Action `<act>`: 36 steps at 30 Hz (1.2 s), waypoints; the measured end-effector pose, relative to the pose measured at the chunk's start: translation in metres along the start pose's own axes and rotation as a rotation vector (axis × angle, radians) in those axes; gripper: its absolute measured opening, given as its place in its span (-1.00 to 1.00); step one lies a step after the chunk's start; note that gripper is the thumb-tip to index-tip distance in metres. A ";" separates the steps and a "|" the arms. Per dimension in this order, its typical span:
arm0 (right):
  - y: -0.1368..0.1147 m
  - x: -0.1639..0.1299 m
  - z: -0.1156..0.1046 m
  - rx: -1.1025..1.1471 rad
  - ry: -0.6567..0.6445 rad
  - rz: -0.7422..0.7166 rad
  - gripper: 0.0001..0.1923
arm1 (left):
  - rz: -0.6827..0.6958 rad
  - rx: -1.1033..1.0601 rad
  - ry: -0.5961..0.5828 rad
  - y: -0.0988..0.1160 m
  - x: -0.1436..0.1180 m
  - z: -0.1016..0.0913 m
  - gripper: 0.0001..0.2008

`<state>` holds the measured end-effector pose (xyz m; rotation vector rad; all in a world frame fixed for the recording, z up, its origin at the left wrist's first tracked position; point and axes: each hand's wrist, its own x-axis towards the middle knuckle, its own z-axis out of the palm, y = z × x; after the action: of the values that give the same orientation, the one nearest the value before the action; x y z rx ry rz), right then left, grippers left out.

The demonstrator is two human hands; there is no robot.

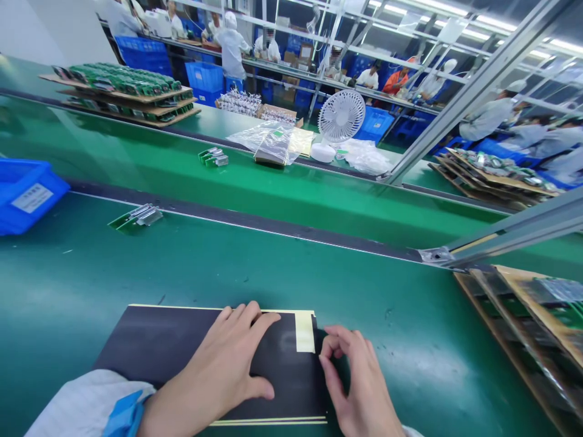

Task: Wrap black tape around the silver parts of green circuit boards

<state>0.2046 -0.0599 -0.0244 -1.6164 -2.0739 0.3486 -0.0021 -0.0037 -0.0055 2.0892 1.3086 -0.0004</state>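
Note:
A stack of black sheets [291,376] with pale yellow edges lies flat on the green bench in front of me. My left hand [228,358] rests on top of it, palm down, thumb and fingers spread. Near the upper right corner of the stack is a pale yellow strip [305,332]. Just at the right edge, below that strip, my right hand [353,376] has its thumb and forefinger brought together in a pinch. Whatever sits between those fingertips is too small or hidden to make out.
A blue bin [27,197] stands at the left, with metal-and-green parts [136,217] near the bench's back rail. Stacked boards on trays [528,328] stand at the right beside a metal post [464,91]. Beyond are a white fan [341,115] and co-workers.

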 end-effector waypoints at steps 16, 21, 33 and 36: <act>-0.005 0.004 0.002 0.060 -0.043 0.047 -0.57 | -0.020 -0.013 -0.042 0.001 0.001 -0.003 -0.28; -0.010 0.011 -0.012 0.276 -0.001 0.108 -0.58 | -0.018 -0.164 -0.010 0.006 -0.002 -0.006 -0.31; -0.024 0.030 -0.025 0.520 0.069 0.082 -0.62 | 0.043 -0.768 0.161 0.027 0.001 -0.021 -0.86; -0.023 0.032 -0.021 0.598 0.053 0.111 -0.80 | 0.040 -0.820 0.131 0.028 0.003 -0.025 -0.85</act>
<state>0.1901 -0.0372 0.0118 -1.3482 -1.6242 0.8598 0.0137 0.0041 0.0275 1.4175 1.0794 0.5976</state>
